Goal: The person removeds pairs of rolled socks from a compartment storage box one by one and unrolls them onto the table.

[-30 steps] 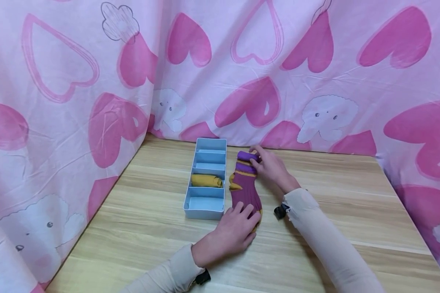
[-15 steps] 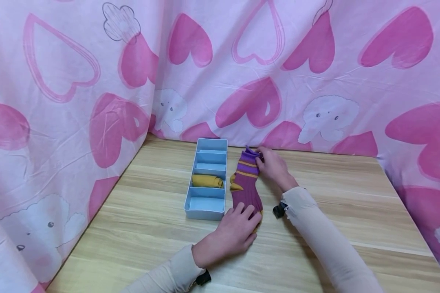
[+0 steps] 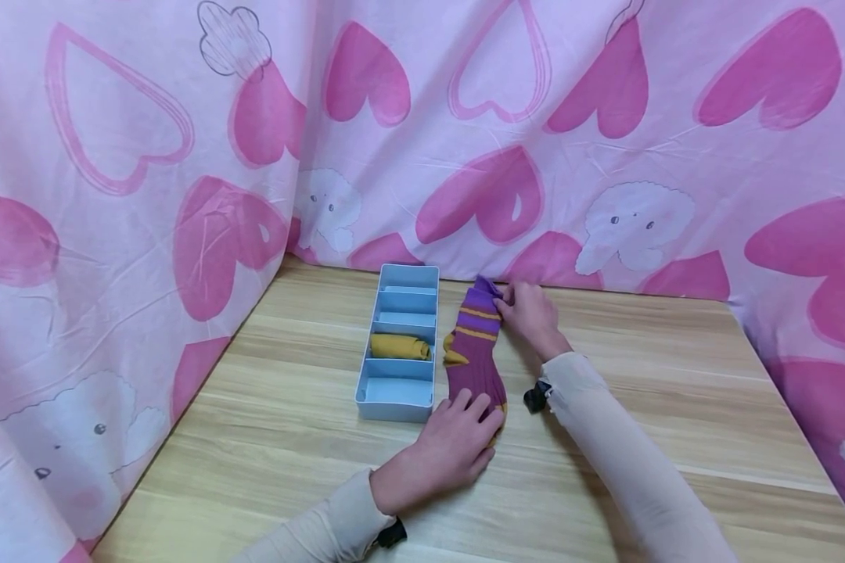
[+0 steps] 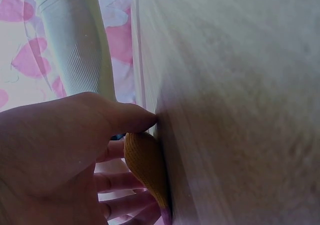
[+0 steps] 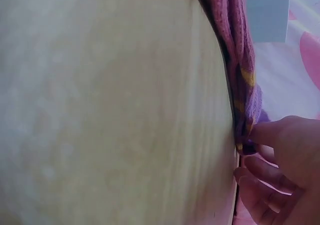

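Observation:
A pair of maroon socks (image 3: 473, 371) lies flat and lengthwise on the table, with purple, yellow-striped cuffs and yellow heels and toes. My right hand (image 3: 531, 317) pinches the right edge of the cuff at the far end, thumb against fingers, as the right wrist view also shows. Over the toe end rests my left hand (image 3: 451, 442), fingers spread and pressing the fabric down. In the left wrist view the yellow toe (image 4: 145, 162) shows between thumb and fingers. Just left of the socks stands a pale blue divided box (image 3: 394, 410), with a rolled mustard sock (image 3: 398, 346) in one compartment.
The wooden table (image 3: 267, 407) reaches back to a pink heart-patterned curtain (image 3: 366, 195), which hangs along the left, back and right sides. The box's long wall stands close beside the sock heels.
The cuff end, folded over a second ago, now stretches out further toward the back, its tip standing up. My right hand has shifted slightly with it; the left hand stays in place.

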The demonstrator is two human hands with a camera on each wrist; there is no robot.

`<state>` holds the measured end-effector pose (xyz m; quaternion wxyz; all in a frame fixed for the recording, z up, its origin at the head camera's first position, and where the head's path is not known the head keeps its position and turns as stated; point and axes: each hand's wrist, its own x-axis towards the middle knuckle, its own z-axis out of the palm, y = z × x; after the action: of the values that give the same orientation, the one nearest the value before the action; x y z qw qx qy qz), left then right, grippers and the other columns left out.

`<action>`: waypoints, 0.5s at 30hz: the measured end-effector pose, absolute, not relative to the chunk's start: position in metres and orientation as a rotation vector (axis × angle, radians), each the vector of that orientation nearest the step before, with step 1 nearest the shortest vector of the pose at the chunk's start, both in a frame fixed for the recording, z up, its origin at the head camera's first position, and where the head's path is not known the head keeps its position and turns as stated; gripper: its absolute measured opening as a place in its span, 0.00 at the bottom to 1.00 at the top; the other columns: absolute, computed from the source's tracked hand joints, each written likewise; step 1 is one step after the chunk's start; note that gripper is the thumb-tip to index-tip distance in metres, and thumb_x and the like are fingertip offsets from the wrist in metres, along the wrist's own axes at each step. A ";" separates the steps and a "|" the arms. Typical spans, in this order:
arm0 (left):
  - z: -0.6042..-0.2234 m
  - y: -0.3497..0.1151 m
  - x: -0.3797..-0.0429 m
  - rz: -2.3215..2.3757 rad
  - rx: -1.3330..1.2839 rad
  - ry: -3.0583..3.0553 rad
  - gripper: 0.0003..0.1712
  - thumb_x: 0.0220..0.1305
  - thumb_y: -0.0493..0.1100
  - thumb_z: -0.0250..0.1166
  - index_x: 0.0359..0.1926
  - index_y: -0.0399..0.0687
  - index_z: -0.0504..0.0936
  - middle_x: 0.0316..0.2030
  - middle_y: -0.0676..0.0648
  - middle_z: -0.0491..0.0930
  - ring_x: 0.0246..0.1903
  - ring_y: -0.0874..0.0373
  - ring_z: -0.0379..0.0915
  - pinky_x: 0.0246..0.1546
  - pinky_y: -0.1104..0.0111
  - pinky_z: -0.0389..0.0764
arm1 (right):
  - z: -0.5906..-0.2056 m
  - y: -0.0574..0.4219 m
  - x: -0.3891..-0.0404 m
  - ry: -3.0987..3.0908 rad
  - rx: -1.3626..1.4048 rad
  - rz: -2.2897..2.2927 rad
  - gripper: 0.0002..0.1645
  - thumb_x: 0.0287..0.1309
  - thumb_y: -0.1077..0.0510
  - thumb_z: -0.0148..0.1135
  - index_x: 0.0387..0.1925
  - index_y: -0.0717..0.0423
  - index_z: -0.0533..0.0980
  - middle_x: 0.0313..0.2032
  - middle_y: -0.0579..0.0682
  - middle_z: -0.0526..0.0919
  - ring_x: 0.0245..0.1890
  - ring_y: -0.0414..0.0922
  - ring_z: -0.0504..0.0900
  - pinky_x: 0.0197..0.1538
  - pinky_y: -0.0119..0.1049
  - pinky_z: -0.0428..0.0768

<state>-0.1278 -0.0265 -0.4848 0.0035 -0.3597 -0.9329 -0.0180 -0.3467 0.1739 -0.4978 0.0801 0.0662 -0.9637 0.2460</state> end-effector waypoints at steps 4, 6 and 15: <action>-0.485 -0.027 -0.128 -0.064 -1.130 -2.927 0.23 0.76 0.60 0.66 0.65 0.61 0.75 0.55 0.54 0.75 0.49 0.56 0.66 0.39 0.68 0.74 | -0.498 0.175 -0.347 -2.902 0.211 0.716 0.12 0.73 0.47 0.69 0.38 0.50 0.86 0.36 0.50 0.89 0.37 0.51 0.86 0.38 0.50 0.82; -0.484 -0.027 -0.128 -0.070 -1.131 -2.934 0.23 0.76 0.60 0.66 0.65 0.61 0.75 0.55 0.54 0.75 0.50 0.56 0.66 0.39 0.68 0.74 | -0.498 0.175 -0.346 -2.908 0.221 0.707 0.14 0.74 0.46 0.67 0.38 0.50 0.87 0.35 0.50 0.90 0.37 0.52 0.86 0.39 0.51 0.83; -0.477 -0.031 -0.129 -0.097 -1.165 -2.980 0.25 0.76 0.60 0.67 0.67 0.62 0.76 0.59 0.52 0.76 0.53 0.56 0.69 0.49 0.66 0.82 | -0.496 0.180 -0.338 -2.969 0.241 0.757 0.16 0.73 0.43 0.68 0.40 0.51 0.87 0.36 0.50 0.89 0.37 0.49 0.85 0.38 0.46 0.82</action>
<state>-0.1293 -0.0312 -0.4773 -0.0299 -0.3636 -0.9306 -0.0302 -0.3383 0.1803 -0.4956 0.0341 0.0783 -0.9655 0.2461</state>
